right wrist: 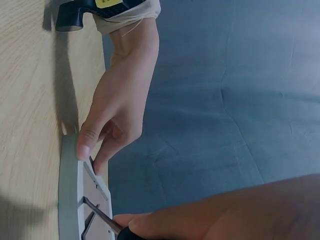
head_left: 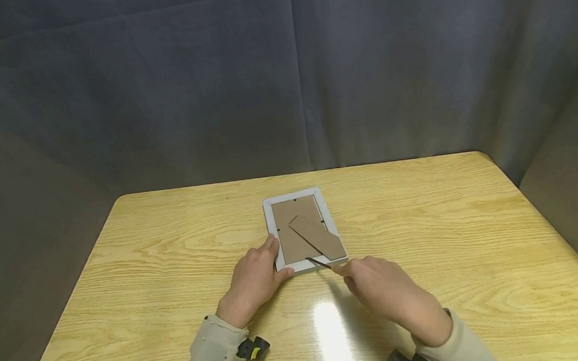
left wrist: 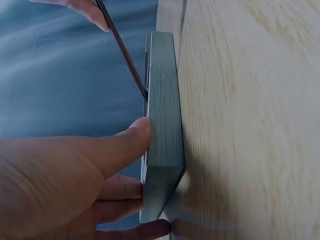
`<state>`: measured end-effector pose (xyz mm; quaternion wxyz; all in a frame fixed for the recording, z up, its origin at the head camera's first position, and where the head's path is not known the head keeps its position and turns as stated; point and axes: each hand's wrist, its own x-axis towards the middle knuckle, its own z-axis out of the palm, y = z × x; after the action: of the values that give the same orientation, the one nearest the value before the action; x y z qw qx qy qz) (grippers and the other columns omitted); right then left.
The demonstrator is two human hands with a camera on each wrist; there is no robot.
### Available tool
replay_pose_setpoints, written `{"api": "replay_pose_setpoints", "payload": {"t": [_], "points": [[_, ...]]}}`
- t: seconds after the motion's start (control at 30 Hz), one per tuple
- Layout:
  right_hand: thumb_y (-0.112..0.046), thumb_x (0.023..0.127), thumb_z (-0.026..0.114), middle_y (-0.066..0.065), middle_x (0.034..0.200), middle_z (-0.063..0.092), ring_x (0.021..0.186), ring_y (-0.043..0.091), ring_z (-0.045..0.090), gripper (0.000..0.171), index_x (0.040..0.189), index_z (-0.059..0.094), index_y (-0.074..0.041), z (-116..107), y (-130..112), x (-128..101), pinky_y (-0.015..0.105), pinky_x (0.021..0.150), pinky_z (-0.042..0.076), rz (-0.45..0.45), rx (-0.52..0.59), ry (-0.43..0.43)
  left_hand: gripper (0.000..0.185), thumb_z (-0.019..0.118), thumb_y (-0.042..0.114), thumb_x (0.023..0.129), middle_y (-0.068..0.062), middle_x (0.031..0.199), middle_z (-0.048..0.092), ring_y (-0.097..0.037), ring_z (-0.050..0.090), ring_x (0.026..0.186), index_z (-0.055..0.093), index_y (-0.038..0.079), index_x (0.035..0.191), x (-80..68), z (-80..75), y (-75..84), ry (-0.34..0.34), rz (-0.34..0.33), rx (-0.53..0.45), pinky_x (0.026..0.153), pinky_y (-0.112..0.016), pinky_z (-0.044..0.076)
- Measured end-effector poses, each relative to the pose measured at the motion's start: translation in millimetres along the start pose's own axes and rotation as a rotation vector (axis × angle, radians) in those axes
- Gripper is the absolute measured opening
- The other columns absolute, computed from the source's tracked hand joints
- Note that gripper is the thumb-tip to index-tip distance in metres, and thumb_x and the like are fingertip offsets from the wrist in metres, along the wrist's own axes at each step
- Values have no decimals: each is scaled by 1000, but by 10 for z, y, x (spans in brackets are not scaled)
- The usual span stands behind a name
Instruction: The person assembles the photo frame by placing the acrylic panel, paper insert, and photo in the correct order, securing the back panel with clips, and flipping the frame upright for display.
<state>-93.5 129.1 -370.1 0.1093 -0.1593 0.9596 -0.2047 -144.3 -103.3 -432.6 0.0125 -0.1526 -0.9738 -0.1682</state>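
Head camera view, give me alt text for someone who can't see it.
A white picture frame lies face down on a wooden table, brown backing up. The left hand holds its near left corner, and the right hand pokes a thin dark tool at its near edge. Grey cloth hangs behind.

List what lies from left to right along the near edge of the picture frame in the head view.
Left hand gripping the frame's near-left corner → picture frame → thin dark tool touching the frame's near edge → right hand holding that tool.
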Motion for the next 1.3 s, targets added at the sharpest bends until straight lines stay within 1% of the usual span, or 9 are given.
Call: {"api": "replay_pose_setpoints", "payload": {"t": [0.2,0.43,0.57,0.67,0.73,0.8,0.97,1.13,1.3], "points": [[1,96,53,-7,53,29,50,9,21,39,130,69,-9,-4,14,2,18,42,19,20,9,-5,72,79,38,86,-24,149,52,-44,67,114,57,-5,139,2,4,4,-6,6,-2,87,-51,58],[1,92,55,-9,54,28,54,9,19,41,125,73,-15,20,-6,-12,21,43,20,8,-73,48,72,80,38,85,-24,148,53,-44,67,112,58,-4,139,1,0,3,-4,10,-1,85,-51,58],[0,91,58,-7,55,27,53,10,22,41,124,74,-19,50,-17,12,23,43,23,4,-110,60,72,80,38,85,-24,148,53,-44,67,113,58,-5,138,-4,-6,-16,1,10,-1,86,-51,58],[0,91,59,-6,55,30,53,10,27,26,101,77,-17,85,-32,51,24,43,26,-28,-127,75,72,80,39,85,-23,148,53,-44,67,114,58,-4,138,-6,-11,-29,5,3,1,87,-52,58],[1,90,60,-6,55,32,53,11,30,20,82,66,-16,111,-44,71,26,43,29,-52,-146,97,71,80,39,85,-23,148,54,-44,66,114,59,-3,138,-1,-15,-32,3,4,6,86,-52,58],[1,89,61,-5,55,36,53,11,33,27,73,53,-19,134,-52,83,28,43,32,-66,-169,116,72,79,41,85,-22,149,53,-44,67,113,58,-2,139,6,-16,-25,-2,5,10,86,-52,58],[0,89,63,-3,54,39,52,12,35,19,81,63,-17,147,-52,74,29,42,33,-46,-189,127,73,78,44,85,-21,148,54,-43,69,106,59,-1,139,18,-7,-6,8,16,48,79,-51,58],[-3,92,60,-4,55,40,52,12,36,18,87,66,-19,118,-30,78,29,42,32,-27,-171,110,73,78,45,84,-19,148,55,-42,70,102,60,0,138,15,-8,2,11,8,71,77,-50,58],[-4,94,59,-6,56,38,52,10,32,31,115,76,-19,91,-24,78,26,43,29,-15,-119,88,73,77,47,84,-17,149,55,-41,70,102,60,2,139,4,-12,1,-3,-11,83,80,-51,57]]}}
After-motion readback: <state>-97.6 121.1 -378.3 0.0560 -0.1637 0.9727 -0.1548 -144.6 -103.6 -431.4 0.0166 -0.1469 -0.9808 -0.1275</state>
